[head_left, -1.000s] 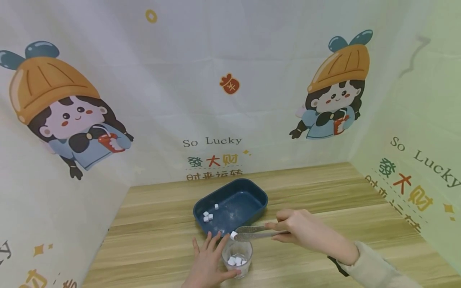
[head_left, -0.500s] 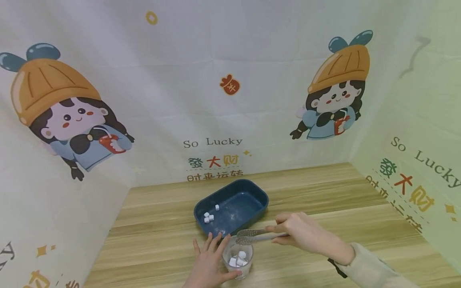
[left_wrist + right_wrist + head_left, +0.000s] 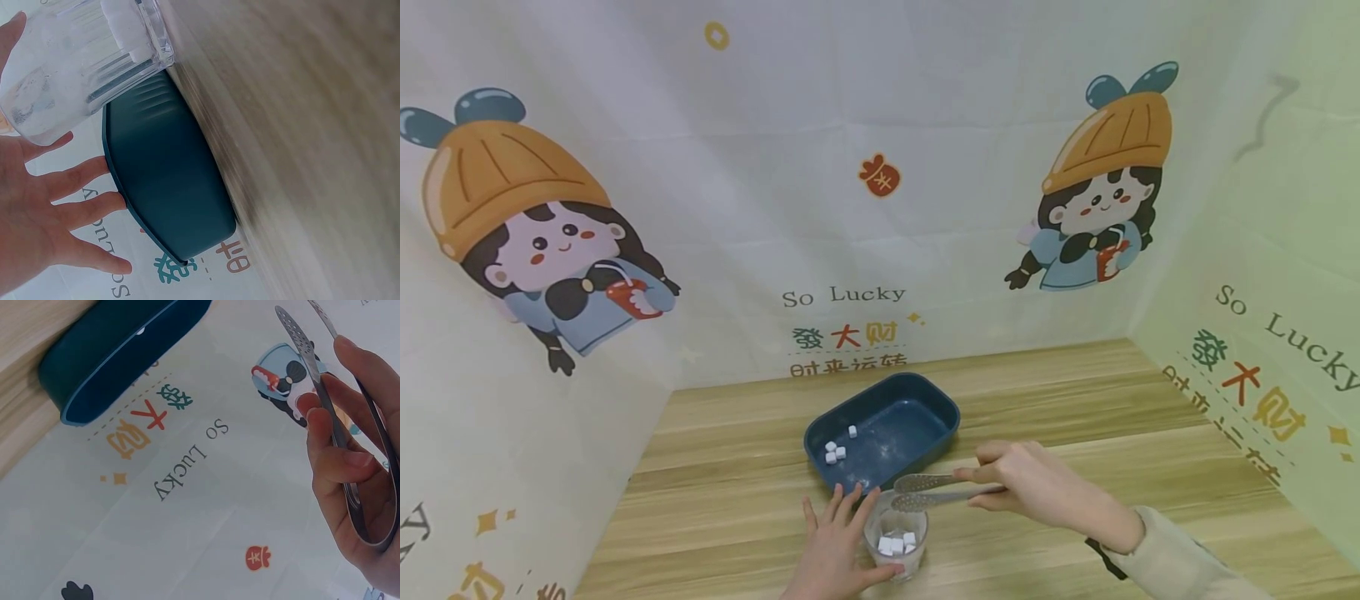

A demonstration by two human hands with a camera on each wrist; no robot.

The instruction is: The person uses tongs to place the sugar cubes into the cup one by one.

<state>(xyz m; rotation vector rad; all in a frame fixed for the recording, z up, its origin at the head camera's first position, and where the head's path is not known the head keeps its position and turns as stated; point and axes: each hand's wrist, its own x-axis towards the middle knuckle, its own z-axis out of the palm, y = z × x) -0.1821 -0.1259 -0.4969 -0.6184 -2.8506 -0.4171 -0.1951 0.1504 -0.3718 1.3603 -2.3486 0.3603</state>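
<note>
My right hand holds metal tongs above the glass. The tongs' arms stand apart with nothing between their perforated tips, as the right wrist view tongs also show. Several white cubes lie inside the clear glass. My left hand is beside it with fingers spread and straight; the thumb lies in front of the glass, the index finger behind it. In the left wrist view, two fingertips reach the rim of the blue tray; whether they press on it I cannot tell.
Behind the glass the blue tray holds several white cubes at its left end. It stands on a wood-grain table. Printed curtains enclose the table at the back and both sides.
One second ago the tongs held a white cube over the glass. They then parted and the cube dropped in, settling among the others. The left hand has stayed in place.
</note>
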